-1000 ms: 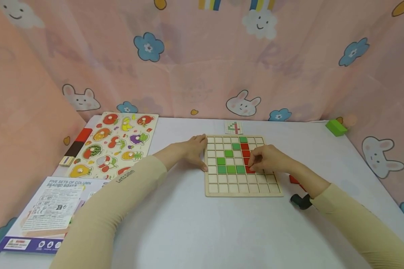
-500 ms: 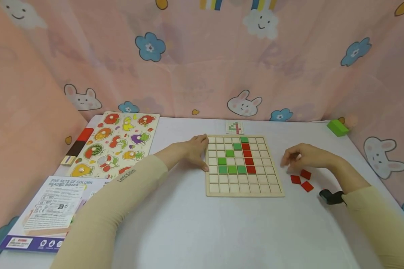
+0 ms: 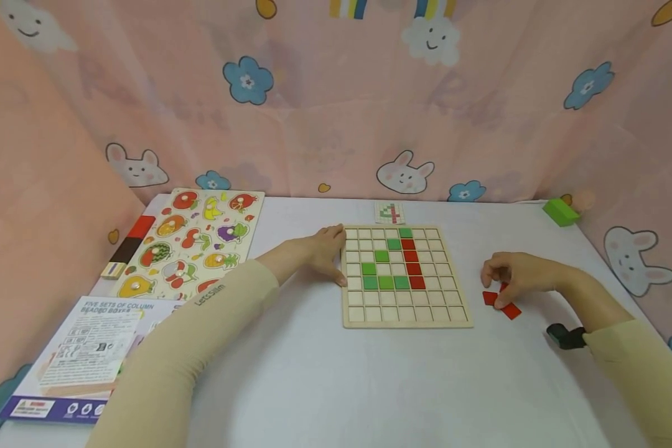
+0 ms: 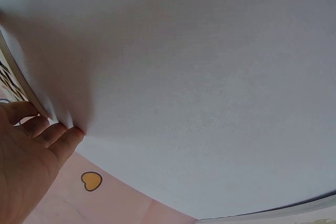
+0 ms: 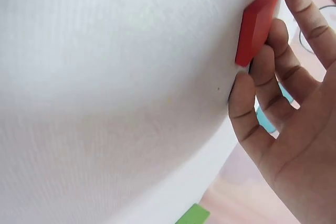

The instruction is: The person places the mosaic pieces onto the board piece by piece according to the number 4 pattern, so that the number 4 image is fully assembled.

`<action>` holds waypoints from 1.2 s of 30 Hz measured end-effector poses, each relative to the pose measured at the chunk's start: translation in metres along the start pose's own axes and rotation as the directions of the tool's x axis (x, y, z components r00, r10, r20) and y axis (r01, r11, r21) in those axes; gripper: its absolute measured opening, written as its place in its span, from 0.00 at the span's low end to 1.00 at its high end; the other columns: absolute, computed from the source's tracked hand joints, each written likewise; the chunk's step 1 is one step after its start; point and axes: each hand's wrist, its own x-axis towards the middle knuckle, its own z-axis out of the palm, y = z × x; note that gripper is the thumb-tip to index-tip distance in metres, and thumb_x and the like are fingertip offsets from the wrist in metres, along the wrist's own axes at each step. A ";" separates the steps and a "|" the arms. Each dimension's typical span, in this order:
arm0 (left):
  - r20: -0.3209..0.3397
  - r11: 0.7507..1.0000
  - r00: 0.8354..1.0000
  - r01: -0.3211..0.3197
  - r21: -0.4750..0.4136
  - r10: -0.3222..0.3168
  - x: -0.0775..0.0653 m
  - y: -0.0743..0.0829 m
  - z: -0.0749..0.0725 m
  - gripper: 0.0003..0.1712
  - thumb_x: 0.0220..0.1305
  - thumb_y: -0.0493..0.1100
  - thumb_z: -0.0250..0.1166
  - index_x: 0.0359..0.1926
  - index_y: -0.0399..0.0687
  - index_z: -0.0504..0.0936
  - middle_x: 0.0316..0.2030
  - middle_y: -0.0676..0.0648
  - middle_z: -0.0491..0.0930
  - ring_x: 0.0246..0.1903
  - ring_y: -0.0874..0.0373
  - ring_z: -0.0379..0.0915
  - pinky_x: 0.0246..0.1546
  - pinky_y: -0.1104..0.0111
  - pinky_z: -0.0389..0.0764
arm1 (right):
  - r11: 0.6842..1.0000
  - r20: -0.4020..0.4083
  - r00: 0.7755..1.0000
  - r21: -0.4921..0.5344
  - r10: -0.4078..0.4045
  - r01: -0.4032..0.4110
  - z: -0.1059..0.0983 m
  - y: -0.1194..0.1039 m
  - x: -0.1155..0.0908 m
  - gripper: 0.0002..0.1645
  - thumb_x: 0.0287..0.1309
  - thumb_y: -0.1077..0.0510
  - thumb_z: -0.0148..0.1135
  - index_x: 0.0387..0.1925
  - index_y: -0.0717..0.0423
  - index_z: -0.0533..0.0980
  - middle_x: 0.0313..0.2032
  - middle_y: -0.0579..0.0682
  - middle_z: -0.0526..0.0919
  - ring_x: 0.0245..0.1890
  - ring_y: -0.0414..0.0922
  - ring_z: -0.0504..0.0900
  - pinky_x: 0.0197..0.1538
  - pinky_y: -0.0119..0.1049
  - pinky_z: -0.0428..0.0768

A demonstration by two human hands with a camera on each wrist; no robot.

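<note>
A wooden grid board lies on the white table, with a column of red tiles and a slanting line and row of green tiles in its cells. Against its left edge rests my left hand, fingers spread; the left wrist view shows the fingertips down at the cloth. My right hand is low over the loose red square tiles right of the board. Its thumb tip is right at these tiles, apart from the forefinger. In the right wrist view, loosely bent fingers are beside a red tile.
A small pattern card lies just behind the board. On the left are a fruit peg puzzle, a red and black strip and a printed box. A green block sits at the back right.
My right hand has left the lowest red tile of the column, moved right off the board and come down over the loose red tiles. The left hand has stayed at the board's edge.
</note>
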 end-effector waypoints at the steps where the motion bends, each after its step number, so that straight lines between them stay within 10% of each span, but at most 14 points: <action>1: 0.000 1.000 1.000 -0.001 0.002 0.001 0.000 0.000 0.000 0.71 0.52 0.71 0.68 0.78 0.37 0.38 0.79 0.36 0.33 0.79 0.38 0.33 0.81 0.52 0.45 | 1.000 -0.007 1.000 -0.010 0.003 -0.003 0.001 -0.001 0.000 0.23 0.40 0.50 0.80 0.37 0.49 0.77 0.38 0.50 0.72 0.43 0.46 0.70 0.38 0.33 0.76; 10: -0.004 1.000 1.000 -0.006 -0.002 0.006 -0.001 0.001 0.000 0.70 0.53 0.70 0.69 0.78 0.37 0.39 0.79 0.36 0.34 0.79 0.38 0.33 0.81 0.52 0.45 | 0.998 -0.131 0.991 -0.057 0.006 -0.014 0.001 -0.006 0.008 0.14 0.49 0.52 0.75 0.36 0.49 0.78 0.34 0.47 0.78 0.39 0.45 0.74 0.38 0.32 0.76; 17: -0.003 1.000 1.000 0.000 -0.007 0.000 0.000 0.001 0.000 0.71 0.52 0.70 0.69 0.78 0.37 0.38 0.79 0.37 0.33 0.79 0.39 0.33 0.81 0.52 0.45 | 0.997 -0.319 0.944 0.000 -0.077 0.081 0.003 -0.031 0.014 0.09 0.55 0.54 0.72 0.35 0.50 0.80 0.32 0.48 0.83 0.34 0.39 0.76 0.36 0.26 0.77; 27: -0.003 1.000 1.000 0.003 -0.010 -0.003 0.000 0.001 0.000 0.71 0.52 0.71 0.69 0.78 0.38 0.38 0.79 0.37 0.33 0.79 0.39 0.33 0.81 0.52 0.46 | 0.962 -0.193 0.959 0.142 -0.205 0.234 0.033 -0.080 0.030 0.06 0.56 0.53 0.71 0.35 0.49 0.84 0.34 0.47 0.87 0.33 0.39 0.79 0.38 0.27 0.79; 36: -0.007 1.000 1.000 0.001 -0.005 -0.001 0.001 -0.002 0.002 0.71 0.52 0.71 0.69 0.78 0.37 0.38 0.79 0.36 0.34 0.79 0.38 0.34 0.81 0.52 0.45 | 0.963 -0.183 0.952 0.065 -0.247 0.262 0.047 -0.096 0.033 0.03 0.52 0.54 0.74 0.27 0.46 0.85 0.28 0.44 0.86 0.28 0.36 0.78 0.32 0.27 0.78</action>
